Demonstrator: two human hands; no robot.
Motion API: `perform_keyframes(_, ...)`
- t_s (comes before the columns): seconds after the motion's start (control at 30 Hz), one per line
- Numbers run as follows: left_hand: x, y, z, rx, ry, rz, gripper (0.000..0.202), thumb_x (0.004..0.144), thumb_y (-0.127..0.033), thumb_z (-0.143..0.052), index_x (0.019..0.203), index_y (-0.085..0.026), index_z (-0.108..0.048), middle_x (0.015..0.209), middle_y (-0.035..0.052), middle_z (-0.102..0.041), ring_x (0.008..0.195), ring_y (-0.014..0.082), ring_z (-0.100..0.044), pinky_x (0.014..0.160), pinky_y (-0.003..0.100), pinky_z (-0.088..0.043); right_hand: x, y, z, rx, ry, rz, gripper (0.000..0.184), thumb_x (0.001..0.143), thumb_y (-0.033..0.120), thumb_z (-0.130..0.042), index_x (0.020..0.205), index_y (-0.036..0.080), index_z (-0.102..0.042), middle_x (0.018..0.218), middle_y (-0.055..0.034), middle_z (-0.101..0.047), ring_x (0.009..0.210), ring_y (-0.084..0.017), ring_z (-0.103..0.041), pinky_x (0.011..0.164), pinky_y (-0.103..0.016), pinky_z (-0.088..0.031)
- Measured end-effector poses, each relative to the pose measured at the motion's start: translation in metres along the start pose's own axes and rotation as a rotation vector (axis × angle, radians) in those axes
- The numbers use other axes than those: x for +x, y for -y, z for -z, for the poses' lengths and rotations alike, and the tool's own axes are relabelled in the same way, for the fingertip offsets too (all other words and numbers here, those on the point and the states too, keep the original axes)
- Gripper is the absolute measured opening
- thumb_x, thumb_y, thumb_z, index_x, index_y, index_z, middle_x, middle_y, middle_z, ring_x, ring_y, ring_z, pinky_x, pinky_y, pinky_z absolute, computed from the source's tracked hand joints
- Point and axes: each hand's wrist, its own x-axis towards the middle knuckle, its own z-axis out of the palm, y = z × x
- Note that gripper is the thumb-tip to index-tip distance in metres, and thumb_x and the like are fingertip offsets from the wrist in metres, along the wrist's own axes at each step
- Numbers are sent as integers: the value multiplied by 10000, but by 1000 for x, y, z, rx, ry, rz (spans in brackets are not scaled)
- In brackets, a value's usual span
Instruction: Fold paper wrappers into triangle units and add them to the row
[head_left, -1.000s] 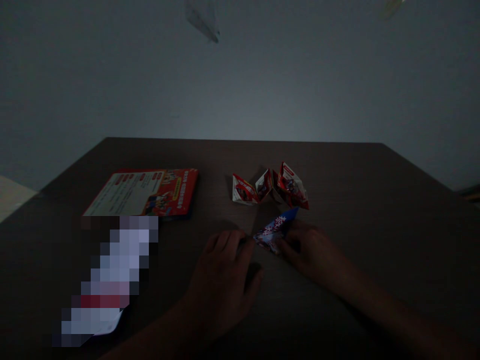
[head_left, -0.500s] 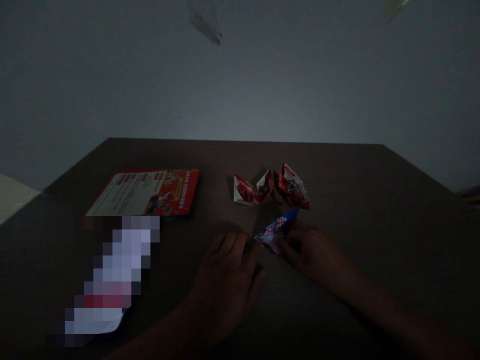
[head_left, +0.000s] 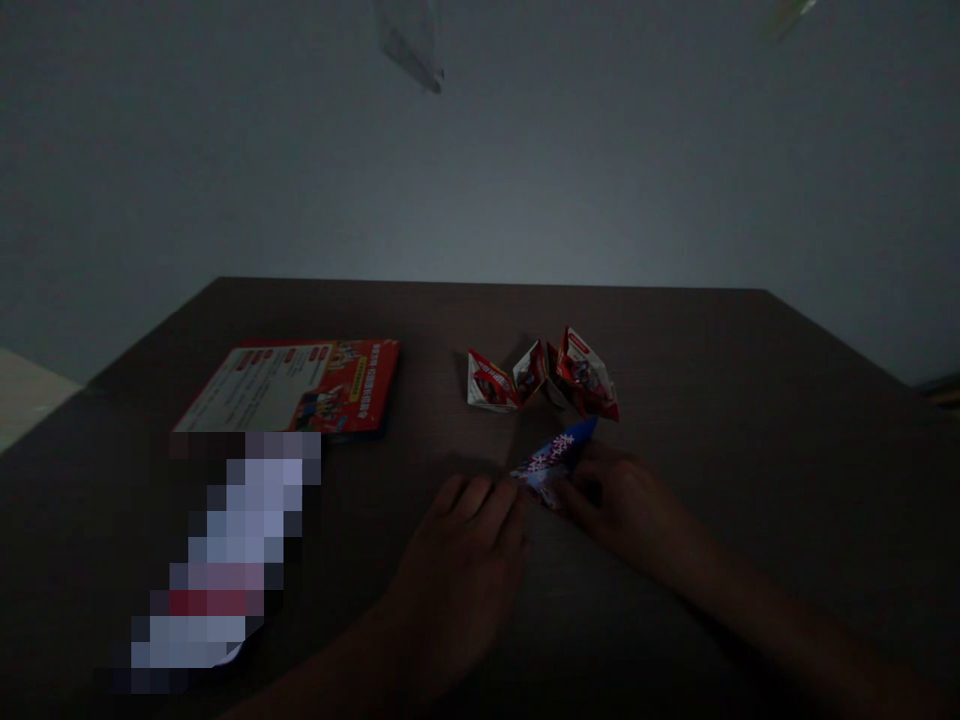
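A small blue folded paper [head_left: 559, 450] with white snowflakes stands on the table in front of me, its tip pointing up and to the right. My right hand [head_left: 619, 495] pinches it from the right side between thumb and fingers. At its lower left end my left hand [head_left: 476, 540] has its fingers closed together on the edge, with the thumb tucked mostly out of sight. Just beyond the blue piece stand several red and white folded papers [head_left: 531, 372], creased and linked in a row. Dim light hides the fine folds.
A stack of red and white printed cards or sheets [head_left: 330, 385] lies on the left of the dark table [head_left: 712, 370]. In front of it, a pale object [head_left: 247, 540] is blurred by pixelation. Behind the table rises a grey wall [head_left: 600, 150].
My left hand has moved slightly right and its fingers have closed in on the blue paper's lower left end. My right hand keeps its grip in the same place.
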Motion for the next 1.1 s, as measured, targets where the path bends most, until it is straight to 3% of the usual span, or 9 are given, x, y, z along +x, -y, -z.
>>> perform_keyframes(0.57, 0, 3, 5, -54, 51, 0, 402, 870, -203, -464, 1265, -274, -476, 1200, 83, -527, 1066, 273, -470, 900, 473, -378, 1, 0, 0, 14, -20, 2, 275, 851, 213, -494, 608, 160, -611, 711, -55, -617, 581, -138, -560, 526, -238, -376)
perform_keyframes(0.73, 0, 2, 8, -73, 46, 7, 387, 865, -217, -473, 1250, -244, -486, 1198, 78, -537, 1068, 269, -469, 913, 470, -370, 1, 0, 0, 23, -27, 8, 273, 864, 239, -501, 621, 163, -600, 721, -46, -618, 615, -141, -575, 569, -247, -384)
perform_keyframes(0.9, 1, 1, 7, -107, 11, 35, 336, 881, -234, -446, 1199, -157, -520, 1165, 81, -564, 1051, 260, -475, 925, 458, -363, 0, 2, -1, 23, -69, -11, 323, 833, 345, -574, 563, 167, -565, 661, -20, -583, 545, -122, -541, 514, -245, -343)
perform_keyframes(1.1, 0, 1, 5, -114, -1, 41, 345, 871, -242, -463, 1203, -165, -511, 1163, 74, -564, 1037, 263, -474, 908, 458, -371, -2, 3, 0, -1, -70, -25, 283, 773, 337, -639, 561, 164, -566, 663, -16, -579, 524, -114, -521, 489, -238, -320)
